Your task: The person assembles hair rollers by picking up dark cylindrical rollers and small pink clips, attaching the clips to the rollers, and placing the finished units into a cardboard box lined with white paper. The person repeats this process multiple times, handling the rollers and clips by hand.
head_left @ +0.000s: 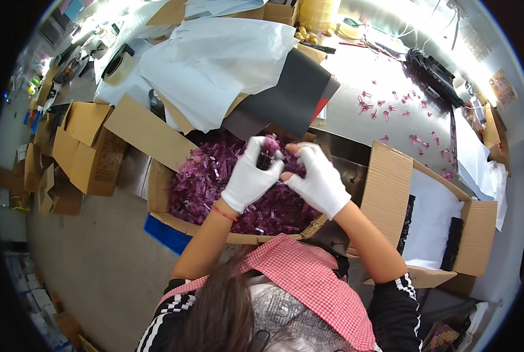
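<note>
White gloves cover the left hand [249, 176] and right hand [317, 179]; a red wristband, black sleeves with white stripes, and a red-checked apron.

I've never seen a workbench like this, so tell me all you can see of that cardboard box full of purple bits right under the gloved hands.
The cardboard box is brown, open-topped and shallow, its flaps folded outward. It sits in front of the person, heaped with small translucent purple plastic pieces. Its near wall bulges toward the checked red apron. A blue edge shows beneath its left corner. The left hand and the right hand, both in white gloves, hover above the heap, pinching a small dark part between them.
</note>
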### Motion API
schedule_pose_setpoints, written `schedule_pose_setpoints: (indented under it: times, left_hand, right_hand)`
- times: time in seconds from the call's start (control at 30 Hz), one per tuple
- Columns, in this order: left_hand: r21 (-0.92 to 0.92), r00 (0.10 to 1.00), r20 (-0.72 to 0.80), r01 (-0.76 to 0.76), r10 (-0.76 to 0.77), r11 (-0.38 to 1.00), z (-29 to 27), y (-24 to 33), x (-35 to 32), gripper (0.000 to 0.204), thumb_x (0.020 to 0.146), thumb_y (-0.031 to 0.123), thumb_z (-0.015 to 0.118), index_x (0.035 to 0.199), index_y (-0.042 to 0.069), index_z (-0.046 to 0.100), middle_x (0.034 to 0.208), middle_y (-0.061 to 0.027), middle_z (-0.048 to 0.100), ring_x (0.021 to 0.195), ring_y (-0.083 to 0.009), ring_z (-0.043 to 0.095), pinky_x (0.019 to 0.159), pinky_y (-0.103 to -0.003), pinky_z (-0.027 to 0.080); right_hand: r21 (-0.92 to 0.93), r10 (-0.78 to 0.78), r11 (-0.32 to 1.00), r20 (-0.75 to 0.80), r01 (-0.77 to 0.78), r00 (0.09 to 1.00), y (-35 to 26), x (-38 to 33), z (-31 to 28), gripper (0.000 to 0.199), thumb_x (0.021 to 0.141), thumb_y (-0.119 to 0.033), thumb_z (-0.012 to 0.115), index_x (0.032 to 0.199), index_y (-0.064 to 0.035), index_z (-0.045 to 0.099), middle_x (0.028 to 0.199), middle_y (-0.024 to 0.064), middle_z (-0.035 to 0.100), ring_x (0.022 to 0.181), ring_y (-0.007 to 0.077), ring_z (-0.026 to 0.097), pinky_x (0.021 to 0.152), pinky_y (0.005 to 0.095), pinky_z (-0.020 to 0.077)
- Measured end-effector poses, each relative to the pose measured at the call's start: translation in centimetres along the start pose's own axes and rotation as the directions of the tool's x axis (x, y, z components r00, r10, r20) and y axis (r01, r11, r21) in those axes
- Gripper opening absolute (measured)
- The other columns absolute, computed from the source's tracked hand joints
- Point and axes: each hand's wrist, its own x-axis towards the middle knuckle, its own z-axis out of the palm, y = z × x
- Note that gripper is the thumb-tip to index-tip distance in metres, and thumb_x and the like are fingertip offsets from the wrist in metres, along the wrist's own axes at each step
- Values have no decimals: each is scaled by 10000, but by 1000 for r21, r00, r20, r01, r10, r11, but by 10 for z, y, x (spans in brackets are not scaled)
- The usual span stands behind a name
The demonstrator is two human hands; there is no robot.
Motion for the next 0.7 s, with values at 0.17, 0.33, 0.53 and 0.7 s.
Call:
schedule_pose_setpoints:
  times: [0.17,0.33,0.53,0.7]
  left_hand:
    - [-356,882,384,416,-274,837,-11,41,-12,372,848,-10,676,1175,83,525,940,6,613,816,-26,557,698,-202,491]
    - [-230,967,232,156,-102,960,7,33,-10,344,855,-2,667,1159,71,523,904,-12,640,758,-60,613,687,-235,524]
    - [-362,989,114,126,-91,924,16,44,-14,290,855,-70,614,1093,42,493,889,-47,654,747,-90,647,684,-256,547]
    - [-288,988,156,49,-4,956,12,46,-13,320,854,-122,541,1106,48,440,938,-112,660,740,-152,668,557,-242,534]
  right_hand:
    - [-29,-148,989,-56,147,987,-20,4,-20,394,771,-267,790,1048,-44,620,954,107,671,873,280,673,774,367,538]
    - [24,-60,998,-186,66,981,-27,-4,-18,329,802,-271,773,972,-33,622,810,119,678,730,285,680,683,359,537]
    - [257,184,952,-58,-164,981,-20,1,-20,200,886,-201,671,949,-20,613,805,147,692,739,269,691,688,347,527]
    - [196,-36,979,-65,48,997,3,4,-16,187,900,-80,613,1080,-35,635,1040,120,629,852,198,664,772,328,529]
